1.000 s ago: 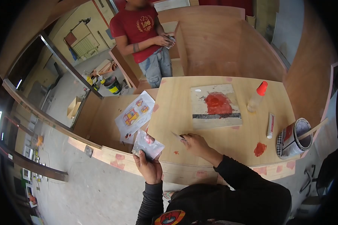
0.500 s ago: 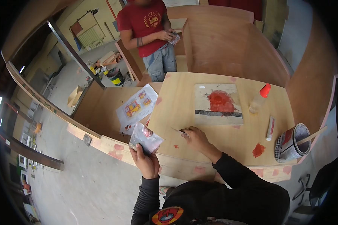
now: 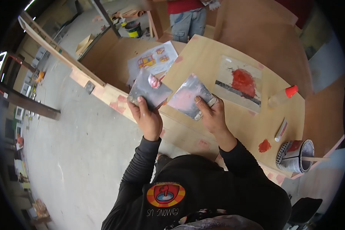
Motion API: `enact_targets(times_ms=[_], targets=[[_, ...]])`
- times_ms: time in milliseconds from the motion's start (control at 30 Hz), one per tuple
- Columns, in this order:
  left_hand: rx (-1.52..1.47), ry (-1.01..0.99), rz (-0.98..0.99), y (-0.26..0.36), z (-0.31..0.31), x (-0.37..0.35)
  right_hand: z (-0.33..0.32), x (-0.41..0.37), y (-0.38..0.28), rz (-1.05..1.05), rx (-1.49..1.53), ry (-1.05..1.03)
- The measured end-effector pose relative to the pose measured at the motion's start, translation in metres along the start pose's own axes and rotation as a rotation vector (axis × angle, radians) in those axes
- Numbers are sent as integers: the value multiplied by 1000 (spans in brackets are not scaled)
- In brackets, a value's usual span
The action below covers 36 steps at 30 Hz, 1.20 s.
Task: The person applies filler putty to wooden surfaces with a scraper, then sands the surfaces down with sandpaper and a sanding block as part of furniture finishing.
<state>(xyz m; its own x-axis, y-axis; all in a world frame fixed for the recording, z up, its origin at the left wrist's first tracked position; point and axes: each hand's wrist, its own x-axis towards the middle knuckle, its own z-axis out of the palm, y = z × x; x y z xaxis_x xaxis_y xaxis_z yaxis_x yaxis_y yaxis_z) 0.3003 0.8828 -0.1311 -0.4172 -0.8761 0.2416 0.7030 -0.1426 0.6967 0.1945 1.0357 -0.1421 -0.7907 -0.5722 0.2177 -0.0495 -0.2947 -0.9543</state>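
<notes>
My left hand (image 3: 147, 120) grips a flat metal putty spreader (image 3: 146, 94), thumb on top, with a pinkish-red dab of putty (image 3: 154, 81) near its upper corner. Close beside it, my right hand (image 3: 215, 117) pinches a second putty spreader (image 3: 186, 97), its face smeared with pink. Both blades are held up over the front edge of a wooden panel (image 3: 197, 57), their near corners almost meeting. Right of them lies a pale mixing board (image 3: 227, 69) bearing a mound of red putty (image 3: 244, 81) and a dark strip.
A red-capped bottle (image 3: 283, 96), a white tube (image 3: 281, 129) and a tin can (image 3: 291, 157) with a stick stand or lie along the panel's right side. A sheet with drawings (image 3: 170, 53) lies beyond the spreaders. Another person (image 3: 188, 23) stands behind the panel.
My right hand has risen off the panel and turned its spreader face up beside the left one. The view has tilted down, so the other person now shows only partly.
</notes>
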Motion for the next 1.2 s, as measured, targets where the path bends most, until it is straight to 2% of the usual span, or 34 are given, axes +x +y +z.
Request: enact_targets(times_ms=[100, 200, 300, 367, 467, 533, 600, 633, 667, 733, 767, 867, 933, 967, 1133, 1200], targets=[[10, 44, 5, -3, 1, -5, 15, -4, -2, 7, 82, 11], [23, 27, -6, -4, 0, -9, 26, 0, 3, -40, -69, 9], [201, -6, 45, -7, -9, -16, 33, 4, 14, -25, 11, 90], [486, -92, 183, -8, -15, -16, 36, 5, 14, -17, 129, 121], [607, -146, 250, 0, -5, -29, 40, 14, 1, 42, 186, 160], [593, -181, 208, -2, -21, -32, 30, 16, -5, -255, -235, 101], [703, -245, 58, 0, -30, -28, 29, 25, -12, 46, 245, 171], [399, -153, -174, 2, -21, -28, 22, 21, -30, 25, -91, 87], [109, -71, -288, -5, -22, -25, 22, 22, -27, 28, -92, 81], [-63, -35, -440, -2, -22, -22, 22, 29, -15, -786, -447, -147], [-116, -30, -455, -3, -22, -23, 21, 23, -11, -816, -557, -240], [-185, -32, -463, -5, -22, -28, 24, 14, 17, -888, -675, -297], [-142, -49, -358, -9, -21, -31, 22, 7, 23, -820, -671, -309], [-131, 13, -361, -9, -17, -32, 20, 6, 23, -795, -732, -302], [-132, 36, -303, -6, -25, -33, 2, 0, 21, -633, -848, -319], [-135, 14, -290, 0, -28, -30, -16, 6, 19, -522, -1162, -451]])
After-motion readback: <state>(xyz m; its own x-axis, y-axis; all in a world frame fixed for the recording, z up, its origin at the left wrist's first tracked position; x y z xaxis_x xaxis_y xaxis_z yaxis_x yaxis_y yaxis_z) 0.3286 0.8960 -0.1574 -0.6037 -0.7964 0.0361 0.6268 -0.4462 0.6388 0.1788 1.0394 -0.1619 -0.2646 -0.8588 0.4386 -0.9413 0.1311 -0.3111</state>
